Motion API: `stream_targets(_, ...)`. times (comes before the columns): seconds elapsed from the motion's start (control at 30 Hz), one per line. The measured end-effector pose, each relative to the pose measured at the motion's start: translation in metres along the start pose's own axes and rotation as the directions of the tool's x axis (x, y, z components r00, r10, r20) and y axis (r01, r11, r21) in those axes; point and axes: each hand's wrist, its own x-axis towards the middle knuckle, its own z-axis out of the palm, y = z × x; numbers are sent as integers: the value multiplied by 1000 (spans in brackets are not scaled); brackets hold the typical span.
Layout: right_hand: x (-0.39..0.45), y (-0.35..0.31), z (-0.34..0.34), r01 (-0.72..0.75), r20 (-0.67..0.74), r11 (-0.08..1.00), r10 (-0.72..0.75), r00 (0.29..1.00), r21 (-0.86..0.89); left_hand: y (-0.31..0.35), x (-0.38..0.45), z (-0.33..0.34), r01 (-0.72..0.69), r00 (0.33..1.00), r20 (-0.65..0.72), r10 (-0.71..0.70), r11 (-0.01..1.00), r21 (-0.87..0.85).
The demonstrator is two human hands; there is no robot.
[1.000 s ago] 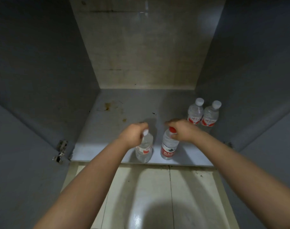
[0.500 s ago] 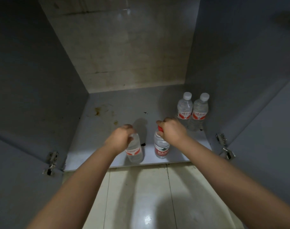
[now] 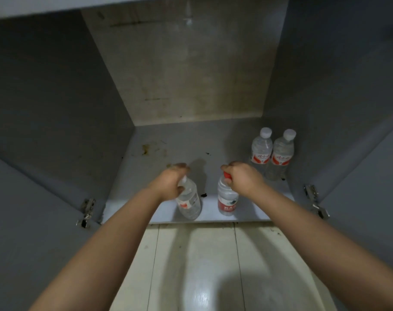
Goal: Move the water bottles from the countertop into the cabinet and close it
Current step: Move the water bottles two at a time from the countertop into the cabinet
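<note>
Head view: left hand (image 3: 172, 181) fingers wrapped around tilted white-capped bottle (image 3: 189, 202), right hand (image 3: 241, 178) fingers pinching red-capped bottle (image 3: 227, 198), both at centre frame on cabinet floor (image 3: 146, 167); two more bottles (image 3: 270, 153) upright, touching, right of centre.

The grey cabinet floor (image 3: 168, 140) is stained brown near the back left and dotted with dark specks. Four water bottles are carried on it. Two white-capped bottles (image 3: 261, 151) (image 3: 280, 156) are stood upright, touching, at the right wall. A tilted bottle (image 3: 190, 202) and an upright red-capped bottle (image 3: 226, 202) are placed near the front edge, apart. Pale floor tiles (image 3: 191, 265) are seen below.
</note>
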Motion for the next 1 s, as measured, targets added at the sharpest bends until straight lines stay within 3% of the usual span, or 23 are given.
stream_targets(0.13, 0, -4, -3, -7, 19, 999, 8, 1000, -41, 16, 0, 2, 226, 973, -64, -220, 969, 98)
stream_targets(0.2, 2, -5, -4, -6, 27, 997, 8, 1000, -72, 22, 4, 4, 252, 966, -98, -240, 957, 143)
stream_targets(0.3, 3, -6, -4, 3, 22, 995, -1, 1000, -102, 18, 11, 5, 143, 989, -73, -132, 975, 172)
stream_targets(0.4, 3, -5, -2, 14, 2, 992, -13, 1000, -125, 3, 13, 4, -68, 997, -32, 73, 988, 142)
stream_targets(0.5, 3, -4, -2, 30, -8, 987, -31, 999, -156, 3, 6, 5, -141, 989, -21, 144, 984, 105)
stream_targets(0.67, 6, -3, -3, 43, 25, 986, -40, 999, -158, 14, 10, 19, -31, 996, -86, 33, 999, 17)
stream_targets(0.83, 15, 7, -11, 59, 98, 993, -49, 994, -103, 25, 18, 14, 103, 988, -128, -89, 989, 110)
stream_targets(1.0, 29, 25, -19, 66, 34, 979, -61, 998, -193, 39, 10, 26, 178, 974, -180, -139, 957, 227)
